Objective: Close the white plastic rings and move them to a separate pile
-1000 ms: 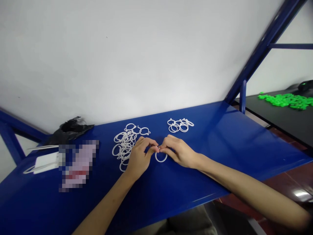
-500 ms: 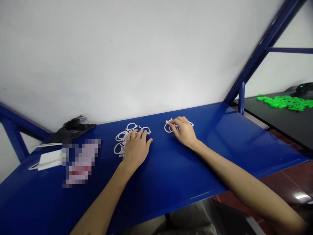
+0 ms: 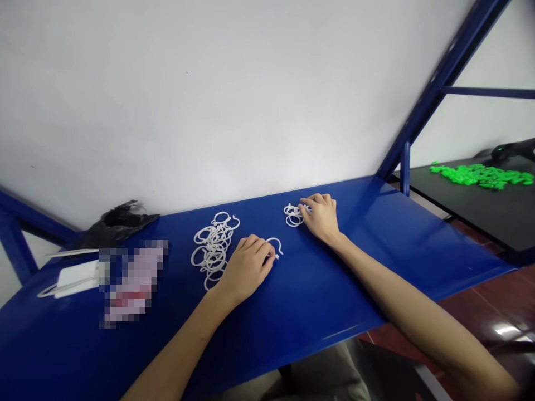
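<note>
Between the curled fingertips of my left hand (image 3: 249, 264) is one white plastic ring (image 3: 279, 243), shaped like a curtain ring with a gap and small end tabs. To its left, a larger heap of similar white rings (image 3: 211, 245) lies tangled on the blue table (image 3: 301, 289). My right hand (image 3: 321, 217) rests over a smaller group of white rings (image 3: 293, 220) farther back. Its fingers are bent down onto a ring at the group's right side, and part of that ring is hidden beneath them.
At left lie a crumpled black plastic bag (image 3: 121, 223), a white card with a cord (image 3: 77, 278) and a blurred pinkish packet (image 3: 140, 278). Blue metal posts (image 3: 434, 103) rise at the right. Beyond them, green pieces (image 3: 480, 175) cover part of a black table (image 3: 472, 209).
My left hand has moved right and nearer, away from the heap, bringing one ring along. My right hand has shifted slightly right, showing more of the small group.
</note>
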Available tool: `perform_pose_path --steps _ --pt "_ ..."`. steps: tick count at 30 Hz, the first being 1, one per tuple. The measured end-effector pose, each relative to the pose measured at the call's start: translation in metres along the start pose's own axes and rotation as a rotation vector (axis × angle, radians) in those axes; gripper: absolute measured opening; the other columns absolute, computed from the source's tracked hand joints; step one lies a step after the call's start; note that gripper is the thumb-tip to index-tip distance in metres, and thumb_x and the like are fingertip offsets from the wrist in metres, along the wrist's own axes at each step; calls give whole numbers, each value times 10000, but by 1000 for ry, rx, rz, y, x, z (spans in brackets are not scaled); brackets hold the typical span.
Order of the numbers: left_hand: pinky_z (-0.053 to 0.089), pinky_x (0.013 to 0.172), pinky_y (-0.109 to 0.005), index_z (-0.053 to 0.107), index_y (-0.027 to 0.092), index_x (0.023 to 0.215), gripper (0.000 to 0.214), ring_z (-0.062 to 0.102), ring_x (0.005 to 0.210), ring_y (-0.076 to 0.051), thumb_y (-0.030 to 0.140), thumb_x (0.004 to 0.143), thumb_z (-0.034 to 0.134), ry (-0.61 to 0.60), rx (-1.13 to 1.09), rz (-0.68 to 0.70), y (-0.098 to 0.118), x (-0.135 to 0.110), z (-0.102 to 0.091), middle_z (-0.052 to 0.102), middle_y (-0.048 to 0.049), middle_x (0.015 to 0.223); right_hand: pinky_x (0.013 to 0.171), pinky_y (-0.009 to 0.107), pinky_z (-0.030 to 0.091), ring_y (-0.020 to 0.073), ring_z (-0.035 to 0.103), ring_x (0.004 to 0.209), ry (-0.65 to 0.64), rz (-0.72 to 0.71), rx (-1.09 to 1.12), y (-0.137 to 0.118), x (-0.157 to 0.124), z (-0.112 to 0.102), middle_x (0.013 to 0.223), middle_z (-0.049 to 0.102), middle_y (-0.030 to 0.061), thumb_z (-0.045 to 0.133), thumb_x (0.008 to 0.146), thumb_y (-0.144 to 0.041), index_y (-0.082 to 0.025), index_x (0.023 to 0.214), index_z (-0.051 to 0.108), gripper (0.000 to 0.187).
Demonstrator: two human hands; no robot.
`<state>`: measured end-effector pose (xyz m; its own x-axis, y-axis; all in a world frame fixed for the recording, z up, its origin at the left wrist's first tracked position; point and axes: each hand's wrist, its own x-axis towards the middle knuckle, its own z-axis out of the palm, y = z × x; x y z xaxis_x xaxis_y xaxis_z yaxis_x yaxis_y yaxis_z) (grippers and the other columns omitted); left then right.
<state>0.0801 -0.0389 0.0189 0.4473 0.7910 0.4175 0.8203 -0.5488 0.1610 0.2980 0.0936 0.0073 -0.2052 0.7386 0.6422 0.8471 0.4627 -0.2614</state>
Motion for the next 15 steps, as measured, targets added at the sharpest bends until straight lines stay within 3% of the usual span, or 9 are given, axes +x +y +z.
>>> perform_pose_path --steps 4,8,11,15 --pt "470 809 -360 589 187 990 118 590 878 -195 165 958 477 60 -42 -34 -1 -1 -2 668 -35 910 844 474 423 293 522 976 -40 -101 106 -13 -5 -14 1008 688 107 519 970 -335 -215 1061 733 261" --pt "502 840 -368 524 211 1290 328 623 929 -198 162 981 425 75 -31 -14 0 -1 -1 683 -49 1003 925 446 481 236 590 1003 -251 -303 402 -32 -18 -26 1046 675 89 512 974 -271 -215 1138 687 246" --pt "512 888 -388 533 240 1313 373 625 968 -202 137 976 411 48 -30 20 0 -3 1 674 -47 1026 944 410 513 216 604 1095 -415 -410 545 -45 -27 -30 1163 640 96 527 944 -216 -217 1225 632 299" --pt "524 896 -361 558 238 1259 339 617 984 -183 125 979 404 80 -113 35 2 -3 0 644 -48 1036 938 371 523 200 626 1080 -524 -442 602 -53 -33 -31 1204 631 98 548 920 -182 -192 1107 637 207"
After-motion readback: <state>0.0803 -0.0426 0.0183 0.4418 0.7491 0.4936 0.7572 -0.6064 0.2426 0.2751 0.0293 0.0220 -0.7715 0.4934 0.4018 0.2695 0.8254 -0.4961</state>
